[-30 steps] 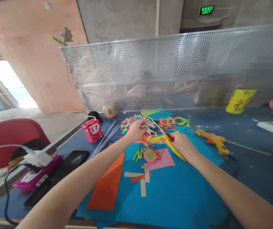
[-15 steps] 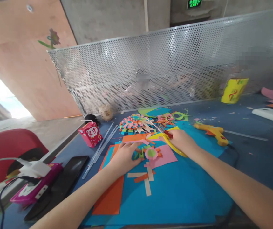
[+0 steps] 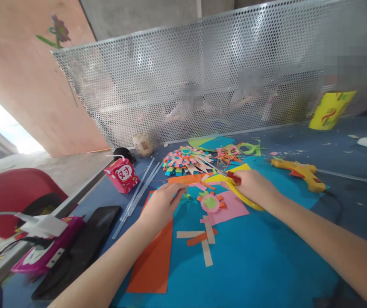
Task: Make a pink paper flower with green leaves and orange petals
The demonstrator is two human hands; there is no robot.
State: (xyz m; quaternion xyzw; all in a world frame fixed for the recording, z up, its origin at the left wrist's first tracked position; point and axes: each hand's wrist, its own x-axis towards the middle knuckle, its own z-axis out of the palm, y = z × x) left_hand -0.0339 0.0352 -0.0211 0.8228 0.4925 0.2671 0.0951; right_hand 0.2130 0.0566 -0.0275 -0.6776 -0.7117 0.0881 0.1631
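Note:
My right hand (image 3: 255, 186) grips scissors (image 3: 238, 194) with yellow and red handles. Their metal blades point up and left toward a layered paper flower (image 3: 185, 160) in several colours. My left hand (image 3: 162, 203) hovers over the blue paper (image 3: 234, 265), fingers drawn together with the thumb near the index finger. Anything between those fingertips is too small to make out; a bit of green paper shows just beside them. A small paper flower (image 3: 210, 202), with a green centre and pink fringe, lies between my hands on a pink sheet (image 3: 234, 207). Beige and orange strips (image 3: 199, 236) lie below it.
A yellow hot glue gun (image 3: 300, 173) rests at the right, with a yellow container (image 3: 332, 110) behind it. On the left are clear glue sticks (image 3: 138, 199), a red drink carton (image 3: 121, 174), a black phone (image 3: 80, 248) and a purple power strip (image 3: 51, 248). A perforated metal screen (image 3: 157, 85) stands behind.
My left hand has lifted slightly from the green paper, its fingers drawn closer together. My right hand still holds the scissors. The view has tilted down and shifted a little.

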